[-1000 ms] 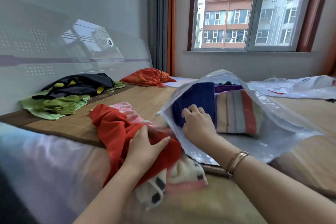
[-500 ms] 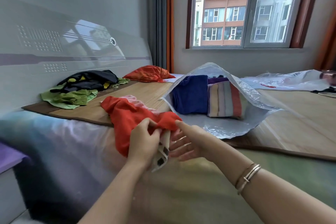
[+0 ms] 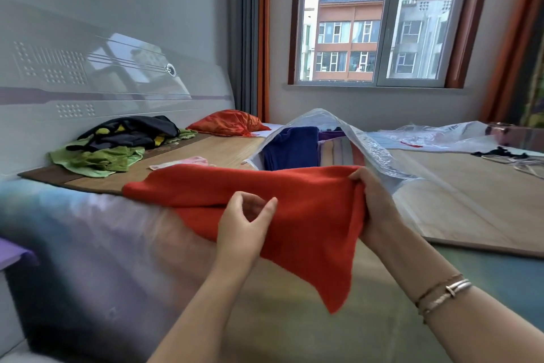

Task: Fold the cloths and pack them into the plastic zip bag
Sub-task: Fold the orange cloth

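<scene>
I hold a red cloth (image 3: pixel 294 203) stretched out in front of me over the near edge of the bed. My right hand (image 3: pixel 374 203) grips its right end. My left hand (image 3: pixel 244 221) has its fingers curled into a fold near the cloth's middle. The cloth's left end lies on the bed and one corner hangs down. Just behind it the clear plastic zip bag (image 3: pixel 379 153) lies with its mouth open. Inside the bag are a folded blue cloth (image 3: pixel 291 147), a striped cloth (image 3: pixel 338 152) and a purple one (image 3: pixel 329 136). A pink cloth (image 3: pixel 188 162) lies on the mat to the left.
A green cloth (image 3: pixel 97 159) and a black one (image 3: pixel 132 133) are heaped by the headboard, with an orange-red bundle (image 3: pixel 229 125) farther back. Another clear plastic bag (image 3: pixel 441 134) lies at the far right. A bamboo mat (image 3: pixel 471 197) covers the bed under the window.
My right hand left the bag and took hold of the red cloth. Both hands have pulled it out wide in front of the bag. The patterned cloth that was underneath is out of sight.
</scene>
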Tool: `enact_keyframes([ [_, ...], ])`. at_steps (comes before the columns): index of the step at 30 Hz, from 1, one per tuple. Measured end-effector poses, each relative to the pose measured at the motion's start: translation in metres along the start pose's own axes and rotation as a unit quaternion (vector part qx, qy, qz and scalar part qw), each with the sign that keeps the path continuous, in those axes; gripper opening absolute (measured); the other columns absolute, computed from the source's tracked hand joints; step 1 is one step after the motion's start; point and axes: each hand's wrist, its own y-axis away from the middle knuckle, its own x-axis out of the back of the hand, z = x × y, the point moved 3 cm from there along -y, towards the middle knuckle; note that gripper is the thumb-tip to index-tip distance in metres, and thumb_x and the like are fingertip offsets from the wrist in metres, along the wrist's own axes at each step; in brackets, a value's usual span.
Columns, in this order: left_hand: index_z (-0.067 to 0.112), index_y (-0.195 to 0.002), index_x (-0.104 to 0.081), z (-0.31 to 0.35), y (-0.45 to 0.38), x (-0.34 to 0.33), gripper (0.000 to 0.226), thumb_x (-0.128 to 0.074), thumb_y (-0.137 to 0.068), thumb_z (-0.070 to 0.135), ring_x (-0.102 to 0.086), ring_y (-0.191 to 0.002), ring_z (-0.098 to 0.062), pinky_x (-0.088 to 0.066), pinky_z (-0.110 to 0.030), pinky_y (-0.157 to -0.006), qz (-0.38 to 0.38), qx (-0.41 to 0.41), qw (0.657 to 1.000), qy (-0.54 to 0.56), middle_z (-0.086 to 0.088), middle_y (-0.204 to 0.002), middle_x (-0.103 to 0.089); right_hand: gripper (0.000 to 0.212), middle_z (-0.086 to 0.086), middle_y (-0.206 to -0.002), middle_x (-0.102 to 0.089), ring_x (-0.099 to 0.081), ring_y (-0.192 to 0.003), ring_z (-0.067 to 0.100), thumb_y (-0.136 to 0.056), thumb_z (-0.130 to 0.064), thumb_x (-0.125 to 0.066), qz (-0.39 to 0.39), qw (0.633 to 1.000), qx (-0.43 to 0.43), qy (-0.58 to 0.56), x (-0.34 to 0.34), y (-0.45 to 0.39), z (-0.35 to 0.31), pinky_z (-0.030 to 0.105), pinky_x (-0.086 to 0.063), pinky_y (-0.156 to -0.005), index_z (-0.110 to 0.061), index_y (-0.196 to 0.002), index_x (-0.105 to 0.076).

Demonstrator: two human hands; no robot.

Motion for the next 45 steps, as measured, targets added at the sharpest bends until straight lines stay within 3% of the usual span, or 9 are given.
enact_keyframes([
  [4,0.026,-0.097,-0.05,-0.016,-0.007,-0.007,0.041,-0.081,-0.071,0.038,-0.056,-0.101,-0.022,-0.043,-0.04,-0.096,0.009,0.034,0.995,-0.098,0.002,-0.105,-0.058,0.016,-0.003,-0.048,-0.051,-0.048,-0.046,0.012,-0.085,-0.019,-0.049,0.026,0.999,0.03,0.016,0.032,0.003,-0.009,0.023,-0.043,-0.05,-0.019,-0.071,-0.054],
  [11,0.024,-0.094,-0.047,0.004,0.007,-0.03,0.039,-0.078,-0.073,0.035,-0.049,-0.099,-0.026,-0.03,-0.028,-0.08,0.043,-0.07,0.968,-0.237,0.001,-0.101,-0.051,0.02,0.004,-0.067,-0.052,-0.047,-0.059,0.018,-0.059,-0.015,-0.054,0.03,0.995,0.015,0.089,0.069,0.003,-0.012,0.028,-0.039,-0.055,-0.015,-0.079,-0.056],
  [17,0.031,-0.1,-0.056,0.019,0.015,-0.051,0.024,-0.062,-0.079,0.041,-0.05,-0.102,-0.021,-0.032,-0.028,-0.085,0.001,-0.158,0.976,-0.149,0.007,-0.106,-0.058,0.024,0.002,-0.059,-0.037,-0.035,-0.045,0.016,-0.046,-0.006,-0.048,-0.009,0.991,0.042,0.127,0.078,0.002,-0.026,0.021,-0.028,-0.043,-0.019,-0.065,-0.041],
  [22,0.029,-0.145,-0.034,0.01,0.01,-0.066,0.088,-0.078,-0.071,0.048,-0.035,-0.136,-0.022,-0.027,-0.035,-0.114,-0.148,-0.097,0.965,-0.193,0.004,-0.148,-0.039,0.026,0.005,-0.061,-0.043,-0.04,-0.046,0.018,-0.048,-0.006,-0.055,-0.062,0.99,0.022,0.128,0.079,0.007,-0.038,0.019,-0.036,-0.042,-0.012,-0.071,-0.045],
  [26,0.042,-0.149,-0.012,0.019,0.012,-0.069,0.12,-0.084,-0.055,0.056,-0.023,-0.143,-0.019,-0.02,-0.041,-0.118,-0.179,-0.1,0.955,-0.216,0.007,-0.157,-0.025,0.043,0.009,-0.069,-0.047,-0.042,-0.054,0.021,-0.033,-0.007,-0.058,-0.096,0.987,0.02,0.13,0.084,0.009,-0.041,0.021,-0.04,-0.047,-0.01,-0.075,-0.049],
  [30,0.034,-0.105,-0.071,0.018,0.016,-0.068,0.054,-0.08,-0.06,0.063,-0.067,-0.097,-0.006,-0.049,-0.039,-0.097,-0.324,-0.035,0.931,-0.166,0.015,-0.097,-0.074,0.014,0.013,-0.076,-0.063,-0.057,-0.065,0.022,-0.077,-0.001,-0.052,-0.11,0.988,0.038,0.103,0.086,0.006,-0.044,0.026,-0.051,-0.061,-0.005,-0.086,-0.061],
  [38,0.035,-0.096,-0.072,0.029,0.047,-0.079,0.039,-0.08,-0.064,0.055,-0.069,-0.084,0.003,-0.052,-0.016,-0.079,-0.484,0.045,0.863,-0.14,0.02,-0.088,-0.073,0.022,0.014,-0.092,-0.07,-0.069,-0.071,0.018,-0.089,-0.004,-0.059,-0.088,0.991,0.085,0.048,0.099,-0.008,-0.031,0.027,-0.059,-0.069,-0.004,-0.111,-0.065],
  [41,0.028,-0.088,-0.071,0.028,0.048,-0.085,0.017,-0.081,-0.075,0.024,-0.068,-0.081,0.001,-0.054,-0.02,-0.081,-0.43,0.012,0.895,-0.116,0.017,-0.082,-0.074,0.031,0.014,-0.098,-0.071,-0.069,-0.074,0.017,-0.089,-0.015,-0.064,-0.092,0.991,0.071,0.065,0.094,-0.007,-0.026,0.029,-0.059,-0.073,-0.003,-0.117,-0.063],
  [45,0.016,-0.094,-0.073,0.032,0.038,-0.086,0.015,-0.077,-0.079,0.016,-0.071,-0.087,-0.015,-0.055,-0.031,-0.084,-0.248,0.132,0.944,0.175,-0.001,-0.09,-0.076,0.04,0.002,-0.09,-0.073,-0.064,-0.074,0.014,-0.086,-0.046,-0.06,-0.121,0.978,0.021,0.166,0.094,-0.005,-0.017,0.026,-0.054,-0.065,-0.015,-0.111,-0.065],
])
